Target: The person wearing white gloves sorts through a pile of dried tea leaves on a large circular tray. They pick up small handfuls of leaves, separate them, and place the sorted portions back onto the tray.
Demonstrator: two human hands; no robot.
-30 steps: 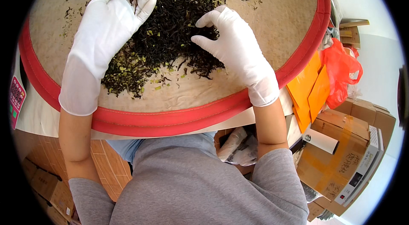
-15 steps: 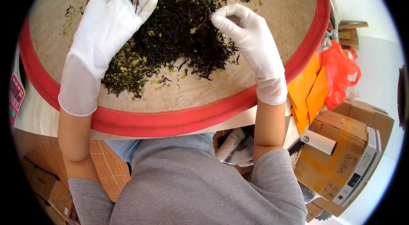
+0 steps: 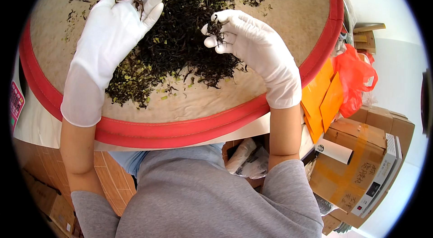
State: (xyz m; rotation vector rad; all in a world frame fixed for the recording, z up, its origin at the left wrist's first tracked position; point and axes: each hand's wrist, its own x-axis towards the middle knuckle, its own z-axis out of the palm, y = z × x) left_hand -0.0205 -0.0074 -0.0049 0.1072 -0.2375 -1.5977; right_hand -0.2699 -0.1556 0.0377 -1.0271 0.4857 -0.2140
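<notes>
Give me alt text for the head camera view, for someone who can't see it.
Two white-gloved hands sort dark dried leaves on a round woven tray with a red rim. The left hand holds twiggy stems at its fingertips; the right hand pinches a small clump.

Tea leaves [image 3: 180,35] on tray [image 3: 216,125]

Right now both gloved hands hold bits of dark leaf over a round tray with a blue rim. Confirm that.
Not quite: the head view shows the round tray's rim is red, not blue. The rest stands: the left hand and the right hand, both in white gloves, each hold bits of dark leaf over it.
</notes>
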